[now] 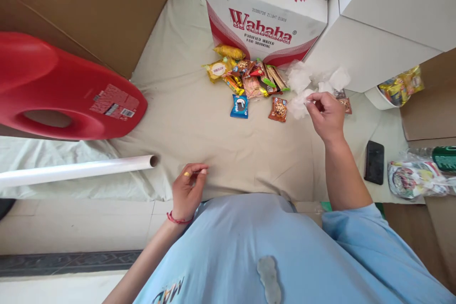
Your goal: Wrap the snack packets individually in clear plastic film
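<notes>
My right hand [325, 113] is closed in a pinch at the edge of a pile of crumpled, translucent white plastic bags [301, 78], its fingertips on one of them. Left of that pile lies a brown cookie packet [278, 109], with a blue snack packet [239, 106] farther left. Behind these are heaped several wrapped snacks, among them a yellow packet [217, 70] and a pink packet [253, 87]. Close to the front edge of the cloth, my left hand [188, 189] has thumb and forefinger pressed together; whatever may be between them is too small to make out.
A white Wahaha carton [265, 23] stands at the back. On the left are a large red jug [81, 76], a cardboard box [89, 0] and a white roll [78, 171]. Rightward sit a black phone [374, 162], a bagged package [413, 179] and a white bowl [377, 97] of packets.
</notes>
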A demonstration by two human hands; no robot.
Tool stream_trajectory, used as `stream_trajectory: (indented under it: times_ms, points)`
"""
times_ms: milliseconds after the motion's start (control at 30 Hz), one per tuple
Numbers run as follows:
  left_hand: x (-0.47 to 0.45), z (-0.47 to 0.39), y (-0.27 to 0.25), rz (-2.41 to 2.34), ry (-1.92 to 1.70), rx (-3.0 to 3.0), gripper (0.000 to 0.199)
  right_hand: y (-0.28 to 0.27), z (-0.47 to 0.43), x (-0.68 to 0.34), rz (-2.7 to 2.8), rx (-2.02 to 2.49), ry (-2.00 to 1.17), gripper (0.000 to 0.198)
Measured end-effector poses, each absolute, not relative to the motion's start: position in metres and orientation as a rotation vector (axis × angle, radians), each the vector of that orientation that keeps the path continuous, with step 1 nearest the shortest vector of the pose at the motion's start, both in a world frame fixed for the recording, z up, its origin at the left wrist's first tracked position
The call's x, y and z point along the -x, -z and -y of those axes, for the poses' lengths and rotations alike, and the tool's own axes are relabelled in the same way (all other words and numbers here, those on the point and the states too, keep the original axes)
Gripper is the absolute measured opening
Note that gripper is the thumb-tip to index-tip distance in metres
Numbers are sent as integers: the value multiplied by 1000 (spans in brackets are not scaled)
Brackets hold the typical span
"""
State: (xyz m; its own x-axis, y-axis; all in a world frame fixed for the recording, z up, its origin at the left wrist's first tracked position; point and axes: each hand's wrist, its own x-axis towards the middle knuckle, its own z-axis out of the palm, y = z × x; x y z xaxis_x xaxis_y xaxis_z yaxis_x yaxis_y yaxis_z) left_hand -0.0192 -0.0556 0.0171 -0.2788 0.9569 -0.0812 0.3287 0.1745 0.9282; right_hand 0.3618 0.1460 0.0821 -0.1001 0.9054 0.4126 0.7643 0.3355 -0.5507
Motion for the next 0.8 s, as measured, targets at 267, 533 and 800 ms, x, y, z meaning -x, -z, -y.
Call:
stream_trajectory:
  times_ms: [267, 533, 800]
  points:
    - [-52, -1, -63, -1095, -782, -779, 58, -58, -29, -269, 1605, 1543, -698, 20]
    - [-78, -20, -44, -1071, -876, -752, 46, -56, -12, -270, 1480, 1287, -1470, 29]
    - [-55, -8, -40, -1067, -894, -627, 46, -63, -19, -304, 1497, 1329, -1301, 27]
